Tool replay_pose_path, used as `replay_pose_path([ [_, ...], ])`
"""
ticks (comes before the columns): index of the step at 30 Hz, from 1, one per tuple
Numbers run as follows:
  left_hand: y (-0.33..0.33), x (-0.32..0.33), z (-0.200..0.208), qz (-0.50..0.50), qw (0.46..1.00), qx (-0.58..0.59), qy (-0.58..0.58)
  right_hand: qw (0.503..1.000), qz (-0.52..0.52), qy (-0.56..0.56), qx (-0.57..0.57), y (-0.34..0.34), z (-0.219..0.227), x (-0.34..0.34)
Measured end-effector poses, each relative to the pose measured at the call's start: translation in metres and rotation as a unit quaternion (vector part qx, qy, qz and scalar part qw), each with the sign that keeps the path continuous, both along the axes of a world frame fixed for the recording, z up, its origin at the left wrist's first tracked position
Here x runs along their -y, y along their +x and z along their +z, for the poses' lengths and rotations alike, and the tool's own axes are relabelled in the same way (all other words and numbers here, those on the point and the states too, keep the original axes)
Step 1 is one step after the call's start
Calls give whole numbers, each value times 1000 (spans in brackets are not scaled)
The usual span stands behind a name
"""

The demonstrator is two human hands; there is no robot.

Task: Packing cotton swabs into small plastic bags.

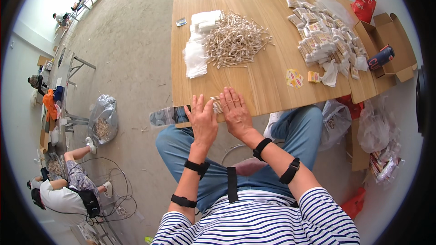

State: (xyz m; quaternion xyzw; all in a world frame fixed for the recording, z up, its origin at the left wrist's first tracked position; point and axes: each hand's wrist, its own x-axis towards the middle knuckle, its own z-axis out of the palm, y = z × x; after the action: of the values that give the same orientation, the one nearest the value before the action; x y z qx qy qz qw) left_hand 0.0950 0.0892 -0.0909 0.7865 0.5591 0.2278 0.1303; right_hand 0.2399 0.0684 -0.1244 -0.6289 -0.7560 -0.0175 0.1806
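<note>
**Hands square a small stick bundle at the counter edge**

Both hands, the left hand [203, 119] and right hand [235, 111], lay flat with fingers spread, pressing a small bundle of thin wooden sticks [217, 105] between them on the light wooden counter [254, 86]. A loose pile of sticks [236, 40] lay beyond.

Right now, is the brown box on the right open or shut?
Open. The box has its flaps spread outward, and a dark can lies inside it.

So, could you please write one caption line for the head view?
Both hands, left hand and right hand, square a small bundle of sticks at the wooden table edge.
</note>
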Motion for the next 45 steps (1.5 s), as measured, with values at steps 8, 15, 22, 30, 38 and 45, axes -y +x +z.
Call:
replay_pose_path([
  [8,1,-8,-3,0,1000,-21,13,1000,0,-9,16,-1,1,0],
  [15,-6,7,4,-26,999,-34,-17,999,9,-18,-25,1,4,1],
  [22,-8,6,6,-63,984,-159,-54,999,8,-29,21,2,11,3],
  [30,-1,9,-9,-27,982,-187,-30,995,65,-25,-66,-2,8,7],
  [38,-4,13,-9,-41,981,-187,-19,999,28,-2,-32,-9,6,4],
  [45,2,19,-11,-26,986,-161,-33,999,15,19,-22,-10,4,2],
])
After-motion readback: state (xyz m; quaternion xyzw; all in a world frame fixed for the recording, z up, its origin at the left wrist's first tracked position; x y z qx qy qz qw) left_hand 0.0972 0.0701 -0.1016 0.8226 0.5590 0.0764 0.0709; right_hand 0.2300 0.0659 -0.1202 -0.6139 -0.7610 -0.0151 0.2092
